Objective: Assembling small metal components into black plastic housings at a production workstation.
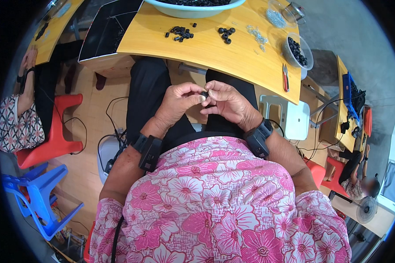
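Hands point(180, 103), black piece point(205, 94) outside table edge point(184, 58)

Yellow table point(250, 65), pale-blue basin point(193, 12), small black parts point(179, 31), clear tubs point(310, 58), red-handled snips point(286, 82)

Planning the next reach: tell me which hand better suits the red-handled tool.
Right hand, probably: the red-handled tool lies nearer it than the left hand, though both meet at a black part.

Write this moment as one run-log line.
left hand: pinching black part; right hand: also at it; table: black pieces, red-handled tool, blue bowl
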### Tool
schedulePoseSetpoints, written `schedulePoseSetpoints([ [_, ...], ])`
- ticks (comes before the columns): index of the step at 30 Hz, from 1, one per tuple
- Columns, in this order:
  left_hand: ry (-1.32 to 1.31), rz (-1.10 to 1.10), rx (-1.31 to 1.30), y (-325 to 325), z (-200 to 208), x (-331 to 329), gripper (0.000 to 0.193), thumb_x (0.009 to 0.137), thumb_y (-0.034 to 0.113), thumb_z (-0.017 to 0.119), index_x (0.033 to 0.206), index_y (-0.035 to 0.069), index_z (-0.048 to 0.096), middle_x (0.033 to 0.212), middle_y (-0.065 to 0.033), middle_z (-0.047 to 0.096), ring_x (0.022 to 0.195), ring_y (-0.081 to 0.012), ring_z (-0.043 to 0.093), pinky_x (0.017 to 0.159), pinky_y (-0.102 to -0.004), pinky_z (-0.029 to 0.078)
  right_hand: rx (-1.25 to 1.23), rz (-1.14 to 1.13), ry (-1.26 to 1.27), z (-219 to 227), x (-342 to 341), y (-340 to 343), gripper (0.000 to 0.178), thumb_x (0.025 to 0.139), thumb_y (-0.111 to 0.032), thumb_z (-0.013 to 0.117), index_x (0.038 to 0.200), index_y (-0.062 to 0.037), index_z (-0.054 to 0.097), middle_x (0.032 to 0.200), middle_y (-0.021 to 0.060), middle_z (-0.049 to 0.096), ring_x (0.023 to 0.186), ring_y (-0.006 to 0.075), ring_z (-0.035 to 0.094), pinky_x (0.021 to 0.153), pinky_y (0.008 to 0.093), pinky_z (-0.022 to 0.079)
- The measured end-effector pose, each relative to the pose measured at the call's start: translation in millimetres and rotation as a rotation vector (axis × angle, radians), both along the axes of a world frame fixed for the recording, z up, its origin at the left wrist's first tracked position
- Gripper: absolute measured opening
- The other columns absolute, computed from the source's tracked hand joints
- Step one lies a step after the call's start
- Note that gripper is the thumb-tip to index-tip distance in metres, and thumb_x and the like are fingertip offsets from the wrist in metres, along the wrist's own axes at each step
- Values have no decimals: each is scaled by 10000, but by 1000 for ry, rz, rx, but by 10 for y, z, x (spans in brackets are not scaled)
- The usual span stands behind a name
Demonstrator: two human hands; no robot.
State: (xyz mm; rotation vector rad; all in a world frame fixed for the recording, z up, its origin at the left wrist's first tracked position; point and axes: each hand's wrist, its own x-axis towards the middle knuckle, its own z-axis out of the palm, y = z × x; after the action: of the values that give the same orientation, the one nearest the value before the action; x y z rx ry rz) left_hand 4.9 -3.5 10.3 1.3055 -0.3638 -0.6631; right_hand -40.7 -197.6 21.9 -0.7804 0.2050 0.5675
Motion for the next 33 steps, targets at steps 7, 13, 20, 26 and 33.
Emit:
schedulePoseSetpoints([
  [7, -193, 0, 28, 8, -88, 12, 142, 820, 52, 668, 945, -13, 678, 858, -29, 594, 818, -108, 545, 749, -233, 430, -21, 81, 34, 42, 8, -26, 211, 891, -199, 632, 1042, -64, 574, 933, 30, 633, 829, 132, 646, 776, 354, 562],
  [13, -184, 50, 27, -9, -46, 9, 154, 820, 56, 673, 957, -11, 681, 845, -27, 584, 795, -107, 531, 732, -235, 420, -7, 105, 44, 5, -2, -39, 233, 911, -224, 603, 1032, -25, 597, 906, 29, 640, 814, 120, 641, 777, 365, 564],
  [20, -189, 53, 47, 0, -43, 15, 164, 812, 56, 679, 960, -12, 679, 848, -23, 587, 800, -105, 537, 732, -236, 425, -26, 78, 47, 4, -6, -21, 230, 921, -242, 593, 989, -24, 626, 878, 24, 637, 769, 100, 611, 773, 389, 565],
  [26, -208, 86, 65, -33, -90, 11, 166, 790, 56, 695, 948, 5, 692, 824, -11, 591, 765, -84, 537, 700, -223, 434, -30, 58, 35, -9, -21, -25, 222, 921, -237, 594, 983, -26, 624, 853, 4, 612, 744, 81, 577, 772, 386, 565],
  [33, -149, 83, 83, -41, -78, 13, 173, 797, 27, 686, 968, 4, 664, 853, 14, 594, 771, -54, 528, 697, -200, 436, -65, 44, 22, -14, -22, -28, 209, 923, -236, 590, 963, -34, 623, 843, -6, 604, 736, 74, 565, 775, 377, 564],
])
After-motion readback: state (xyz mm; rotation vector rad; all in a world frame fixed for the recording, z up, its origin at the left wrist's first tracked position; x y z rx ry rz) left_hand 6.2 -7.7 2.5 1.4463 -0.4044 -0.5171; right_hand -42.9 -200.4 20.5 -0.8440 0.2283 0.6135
